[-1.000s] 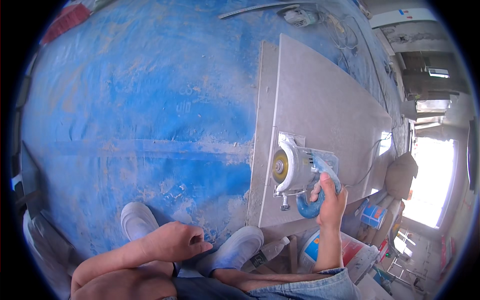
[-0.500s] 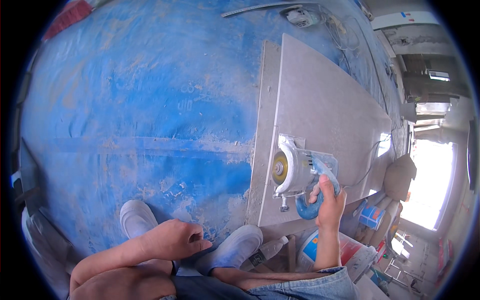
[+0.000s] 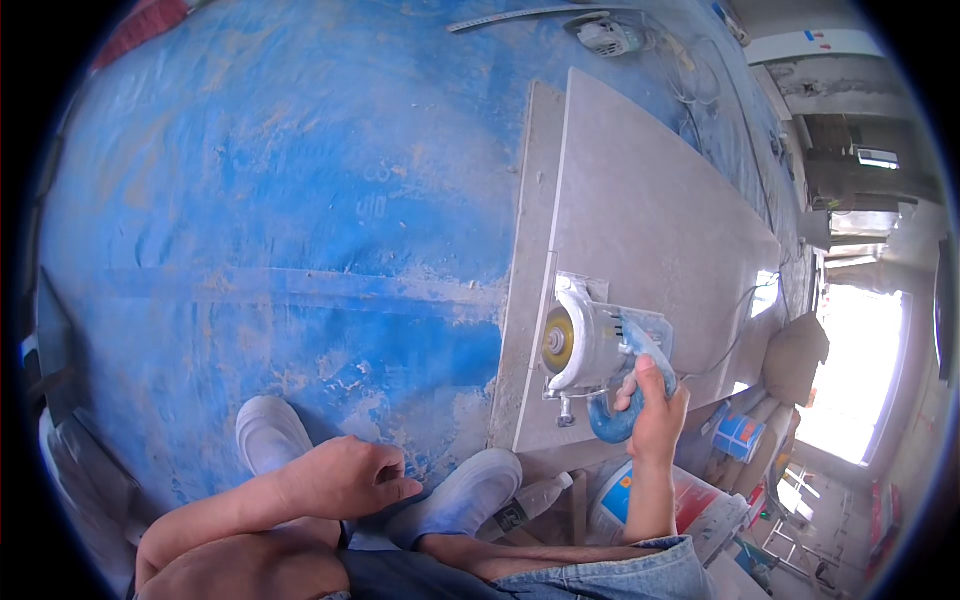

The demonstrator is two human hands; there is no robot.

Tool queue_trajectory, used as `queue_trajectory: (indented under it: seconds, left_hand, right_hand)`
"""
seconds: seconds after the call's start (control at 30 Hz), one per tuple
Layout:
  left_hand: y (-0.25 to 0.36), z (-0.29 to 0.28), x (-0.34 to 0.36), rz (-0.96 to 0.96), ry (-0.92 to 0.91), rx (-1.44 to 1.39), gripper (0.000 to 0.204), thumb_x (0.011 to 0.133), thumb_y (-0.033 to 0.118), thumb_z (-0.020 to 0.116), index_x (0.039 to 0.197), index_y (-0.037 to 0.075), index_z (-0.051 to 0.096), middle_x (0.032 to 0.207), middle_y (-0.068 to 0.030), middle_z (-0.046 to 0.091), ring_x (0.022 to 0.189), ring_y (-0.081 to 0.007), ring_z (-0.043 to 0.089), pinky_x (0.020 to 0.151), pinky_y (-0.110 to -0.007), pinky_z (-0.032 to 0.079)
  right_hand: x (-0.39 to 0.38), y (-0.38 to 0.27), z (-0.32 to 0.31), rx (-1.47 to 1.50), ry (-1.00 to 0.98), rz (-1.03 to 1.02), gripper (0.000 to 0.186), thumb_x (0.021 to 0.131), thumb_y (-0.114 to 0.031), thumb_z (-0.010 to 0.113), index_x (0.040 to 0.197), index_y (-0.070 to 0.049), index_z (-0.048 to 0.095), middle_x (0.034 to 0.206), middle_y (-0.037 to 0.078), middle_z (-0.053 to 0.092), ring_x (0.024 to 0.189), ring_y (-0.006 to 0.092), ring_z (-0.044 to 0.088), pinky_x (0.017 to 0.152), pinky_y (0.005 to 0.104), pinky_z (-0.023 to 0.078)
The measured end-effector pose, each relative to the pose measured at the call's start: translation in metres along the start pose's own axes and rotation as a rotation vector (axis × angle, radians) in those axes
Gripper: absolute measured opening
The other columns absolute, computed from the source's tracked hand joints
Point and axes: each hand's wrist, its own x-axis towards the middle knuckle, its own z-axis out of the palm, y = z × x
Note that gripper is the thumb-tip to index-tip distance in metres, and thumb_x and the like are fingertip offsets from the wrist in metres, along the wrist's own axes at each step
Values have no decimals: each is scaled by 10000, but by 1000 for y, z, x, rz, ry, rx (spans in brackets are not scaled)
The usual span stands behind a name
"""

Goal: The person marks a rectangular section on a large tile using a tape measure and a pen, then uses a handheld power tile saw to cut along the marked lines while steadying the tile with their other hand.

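My right hand [image 3: 655, 405] is wrapped round the blue handle of a handheld tile saw [image 3: 595, 335]. The saw has a pale, dusty metal guard, and a round yellowish disc shows on its left side. It rests near the left edge of a large light grey tile [image 3: 650, 200], toward the tile's near end. A thin line runs along that edge by the saw; the cutting rim is hidden. Over my knee, my left hand [image 3: 355, 478] hangs with fingers loosely curled and nothing visible in it. It is nearest to my pale shoes and touches neither the saw nor the tile.
Beneath the tile lies a grey board [image 3: 535, 150], on a dusty blue floor sheet [image 3: 250, 220]. A second power tool [image 3: 608, 36] with tangled cord lies at the far end. Near my right leg are a plastic bottle [image 3: 530, 500] and a white bucket [image 3: 695, 500].
The whole view has shifted very slightly. My right hand keeps its grip on the tile saw, and my left hand stays where it was.
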Motion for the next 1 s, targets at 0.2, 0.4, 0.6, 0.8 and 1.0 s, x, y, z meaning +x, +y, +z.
queue_trajectory:
  seconds: [0.2,0.4,0.6,0.8,1.0]
  left_hand:
    - [2,0,-2,1,6,-16,405,918,401,661,845,3,654,754,-215,667,724,-410,653,630,-457,515]
    - [0,2,-1,22,26,-28,401,914,394,669,829,3,650,743,-217,662,712,-409,651,618,-458,509]
    - [2,2,-1,22,25,-27,400,913,391,673,815,4,646,728,-214,659,693,-409,648,607,-456,507]
    - [3,1,-1,22,23,-20,404,913,396,673,823,2,652,731,-210,664,694,-404,652,607,-452,511]
    - [2,3,-1,26,28,-18,410,915,412,667,841,9,659,738,-207,670,700,-404,655,615,-451,517]
  right_hand:
    - [-1,4,-3,-17,-15,-8,343,968,-267,623,760,6,616,614,27,560,549,104,522,541,267,404]
    - [0,7,-6,-53,-10,-29,371,957,-329,630,719,-43,619,602,48,575,548,135,557,542,282,455]
    - [-2,9,-6,-34,-12,-25,349,961,-293,626,761,-8,624,613,42,568,548,124,540,542,280,434]
    - [-4,9,-7,5,-12,-15,342,967,-271,626,794,24,627,623,32,560,550,111,525,545,271,415]
    - [-5,8,-9,1,-21,-13,341,967,-269,623,791,23,622,625,33,558,549,111,523,545,273,413]
